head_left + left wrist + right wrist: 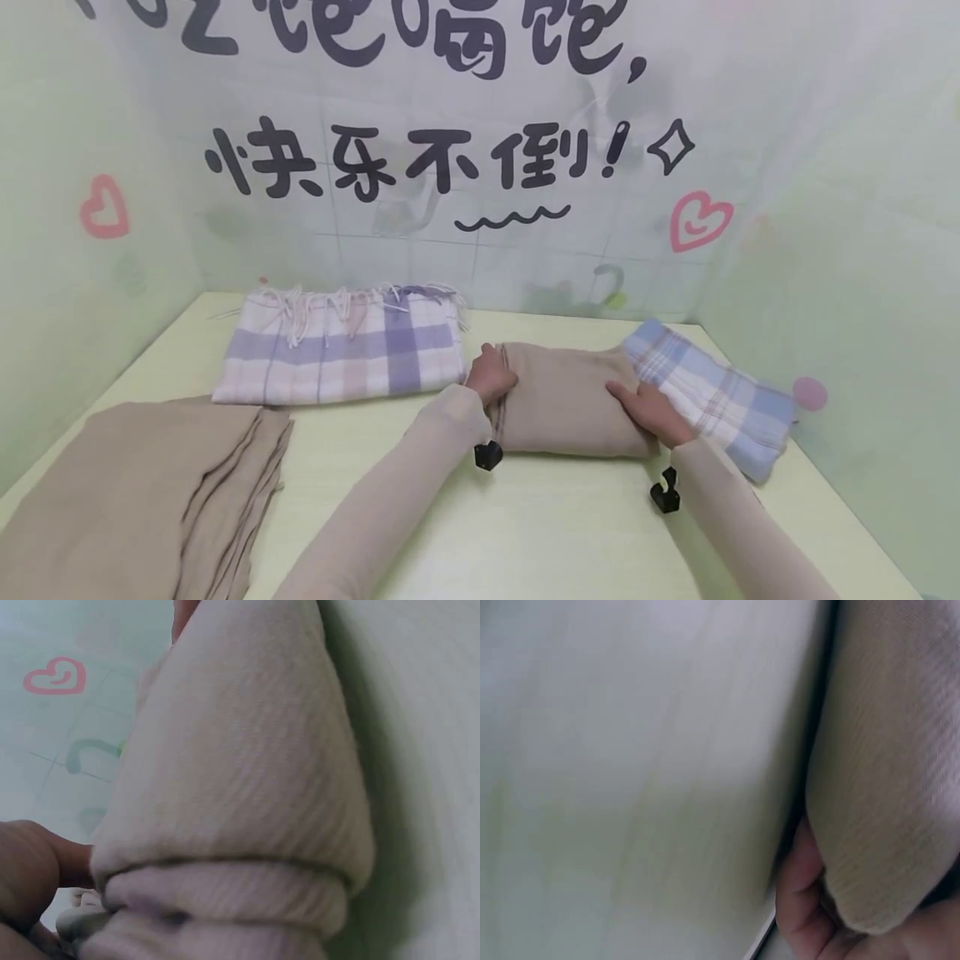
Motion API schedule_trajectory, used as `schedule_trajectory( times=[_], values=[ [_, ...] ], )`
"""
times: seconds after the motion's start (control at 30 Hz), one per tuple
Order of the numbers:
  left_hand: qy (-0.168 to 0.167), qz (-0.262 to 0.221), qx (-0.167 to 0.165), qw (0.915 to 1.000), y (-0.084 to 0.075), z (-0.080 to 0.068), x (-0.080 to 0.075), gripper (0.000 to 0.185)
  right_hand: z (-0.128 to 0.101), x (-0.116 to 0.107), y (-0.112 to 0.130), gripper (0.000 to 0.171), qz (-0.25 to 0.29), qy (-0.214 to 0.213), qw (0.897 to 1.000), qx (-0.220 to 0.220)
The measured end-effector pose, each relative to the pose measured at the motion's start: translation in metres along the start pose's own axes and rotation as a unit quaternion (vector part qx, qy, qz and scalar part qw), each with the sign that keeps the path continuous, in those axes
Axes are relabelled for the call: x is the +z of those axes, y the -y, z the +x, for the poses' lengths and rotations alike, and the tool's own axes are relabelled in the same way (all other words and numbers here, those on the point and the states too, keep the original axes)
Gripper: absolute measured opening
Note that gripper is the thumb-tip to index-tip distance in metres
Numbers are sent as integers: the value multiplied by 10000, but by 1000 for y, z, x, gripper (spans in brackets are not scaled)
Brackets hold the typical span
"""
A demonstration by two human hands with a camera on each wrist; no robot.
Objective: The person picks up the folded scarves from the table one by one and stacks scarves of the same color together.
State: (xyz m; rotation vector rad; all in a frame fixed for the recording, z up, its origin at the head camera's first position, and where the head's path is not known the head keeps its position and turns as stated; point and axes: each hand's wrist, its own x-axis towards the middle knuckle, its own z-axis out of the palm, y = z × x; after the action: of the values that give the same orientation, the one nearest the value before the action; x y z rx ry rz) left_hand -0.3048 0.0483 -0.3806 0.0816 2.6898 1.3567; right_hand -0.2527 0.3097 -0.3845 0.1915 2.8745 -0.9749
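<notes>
Gripping both ends of a folded beige knit scarf (566,400), two hands work at the back right of the pale yellow tabletop (540,525). Left hand (491,375) curls its grip round the scarf's left edge; right hand (652,412) clamps the right end, fingers tucked under the fold in the right wrist view. Scarf lies flat, touching a folded blue plaid scarf (712,396) on its right. Just left sits a folded purple-and-pink plaid scarf with fringe (345,346). A loose tan cloth (142,500) lies at the near left corner.
</notes>
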Motion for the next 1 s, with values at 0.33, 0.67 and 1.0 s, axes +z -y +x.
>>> schedule_trajectory(
  times=[0.33,0.67,1.0],
  values=[
    [-26,-31,-102,9999,10,-3,-8,66,3,7,7,70,-207,64,9994,-269],
    [-103,32,143,9998,7,-14,-29,66,2,-4,30,69,-1279,-407,9910,-7],
    [-174,-122,152,9997,2,-21,-55,63,8,-4,61,55,-1480,-1222,9814,-87]
  ],
)
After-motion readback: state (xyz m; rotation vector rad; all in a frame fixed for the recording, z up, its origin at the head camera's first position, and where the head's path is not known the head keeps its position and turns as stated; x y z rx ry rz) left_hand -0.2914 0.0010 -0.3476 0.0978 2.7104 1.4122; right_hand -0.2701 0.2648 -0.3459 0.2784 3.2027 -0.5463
